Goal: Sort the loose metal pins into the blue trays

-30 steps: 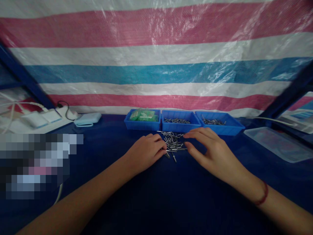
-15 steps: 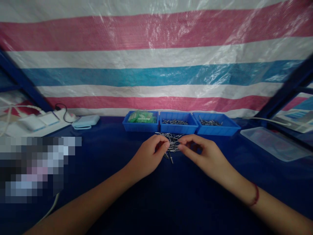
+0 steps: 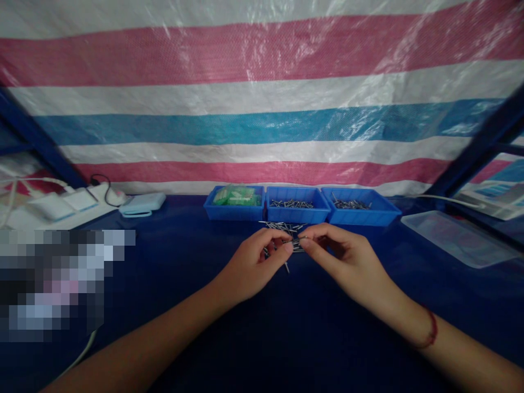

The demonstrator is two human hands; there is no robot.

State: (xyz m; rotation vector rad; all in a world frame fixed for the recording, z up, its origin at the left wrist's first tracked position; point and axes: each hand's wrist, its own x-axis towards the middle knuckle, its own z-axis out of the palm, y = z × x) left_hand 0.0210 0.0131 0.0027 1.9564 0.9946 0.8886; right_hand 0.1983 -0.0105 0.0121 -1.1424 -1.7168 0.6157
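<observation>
My left hand [image 3: 257, 259] is closed in a pinch, with a thin metal rivet [image 3: 296, 240] at its thumb and fingertip. From the other side, my right hand [image 3: 341, 254] pinches the far end of that rivet. The two sets of fingertips almost meet over a loose pile of silvery blind rivets [image 3: 282, 226] on the dark blue table. One rivet [image 3: 287, 267] sticks out toward me from the pile's near edge. My fingers cover part of the pile.
Behind the pile stand three blue bins: one with green plastic packets [image 3: 237, 195], a middle bin [image 3: 298, 215] and a right bin [image 3: 364, 217] with metal pieces. A clear plastic lid [image 3: 458, 240] lies right. A power strip [image 3: 77, 210] and light-blue case [image 3: 143, 204] are left.
My hands have come closer together above the pile. The right fingertips have closed, and a rivet now shows between both hands.
</observation>
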